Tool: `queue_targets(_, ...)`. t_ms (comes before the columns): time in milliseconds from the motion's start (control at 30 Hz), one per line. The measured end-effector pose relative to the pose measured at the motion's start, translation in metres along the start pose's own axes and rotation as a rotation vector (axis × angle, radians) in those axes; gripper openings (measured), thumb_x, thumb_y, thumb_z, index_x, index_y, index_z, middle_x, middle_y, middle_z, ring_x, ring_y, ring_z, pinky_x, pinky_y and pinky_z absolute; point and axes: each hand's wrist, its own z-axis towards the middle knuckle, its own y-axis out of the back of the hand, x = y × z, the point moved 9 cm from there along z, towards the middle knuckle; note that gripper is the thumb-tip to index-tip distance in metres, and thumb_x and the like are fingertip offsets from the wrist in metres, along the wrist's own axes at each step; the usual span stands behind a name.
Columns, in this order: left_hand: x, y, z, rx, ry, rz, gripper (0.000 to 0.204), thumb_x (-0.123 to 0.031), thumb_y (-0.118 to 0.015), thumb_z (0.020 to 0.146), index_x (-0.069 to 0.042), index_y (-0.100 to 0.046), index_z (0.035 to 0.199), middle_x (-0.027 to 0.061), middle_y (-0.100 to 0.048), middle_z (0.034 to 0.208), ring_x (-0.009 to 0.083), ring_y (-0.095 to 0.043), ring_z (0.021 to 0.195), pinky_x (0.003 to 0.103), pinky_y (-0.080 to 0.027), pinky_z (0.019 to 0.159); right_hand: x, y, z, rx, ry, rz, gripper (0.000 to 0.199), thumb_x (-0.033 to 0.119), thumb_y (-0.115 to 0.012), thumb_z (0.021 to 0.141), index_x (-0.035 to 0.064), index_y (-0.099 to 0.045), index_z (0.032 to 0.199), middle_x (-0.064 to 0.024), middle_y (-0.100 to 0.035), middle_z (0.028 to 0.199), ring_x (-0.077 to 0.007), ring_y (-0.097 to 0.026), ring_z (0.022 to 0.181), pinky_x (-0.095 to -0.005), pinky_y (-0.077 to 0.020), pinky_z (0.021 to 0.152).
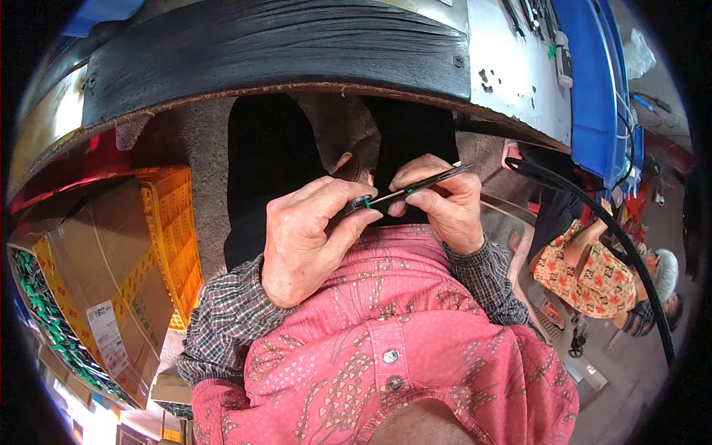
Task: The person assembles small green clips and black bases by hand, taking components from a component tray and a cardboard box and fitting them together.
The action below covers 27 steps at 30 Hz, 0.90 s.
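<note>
A slim dark piece [436, 178] with a thin metal shaft is spanning both hands over the lap, outside the near edge of the surface [512, 100]. The left hand's [300, 233] thumb and fingers are clamping on its round black end, the right hand's [454, 209] on its other part. A white bottle [564, 63] is resting near the surface's right edge, beside a blue bin [589, 81]; leftward, a cardboard box [111, 245] is standing beside an orange crate [176, 245]

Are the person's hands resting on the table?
No, the left hand and right hand hold a slim dark item in front of the body, away from the table.
</note>
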Motion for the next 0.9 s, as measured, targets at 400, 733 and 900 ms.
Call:
queue_targets(400,0.002,-0.005,0.006,0.049,0.081,-0.062,0.019,-0.003,-0.073,0.075,-0.001,-0.066,0.093,0.0114,-0.064,0.078,0.0195,-0.065,0.069,0.027,-0.049,0.061,0.000,-0.001,0.002,0.056,0.085,0.055,0.016,-0.004,-0.061,0.085,-0.0079,-0.064,0.101,-0.0171,-0.060,0.098,-0.0231,-0.067,0.078,-0.0293,-0.0563,0.068)
queue_targets(733,0.012,-0.007,0.003,0.045,0.128,-0.160,0.018,-0.002,-0.071,0.078,0.000,-0.068,0.095,0.0024,-0.060,0.071,0.0053,-0.051,0.061,0.021,-0.041,0.056,-0.002,0.000,0.002,0.023,0.071,0.080,0.017,0.002,-0.064,0.084,-0.0078,-0.065,0.098,-0.0181,-0.060,0.096,-0.0238,-0.067,0.074,-0.0306,-0.0562,0.066)
queue_targets(900,0.014,-0.010,0.004,0.060,0.161,-0.196,0.017,0.000,-0.070,0.079,0.001,-0.067,0.095,0.0002,-0.058,0.069,0.0036,-0.050,0.059,0.020,-0.040,0.053,-0.004,0.003,0.002,-0.004,0.052,0.074,0.019,0.005,-0.066,0.082,-0.0080,-0.065,0.096,-0.0191,-0.059,0.095,-0.0241,-0.066,0.071,-0.0314,-0.0557,0.064)
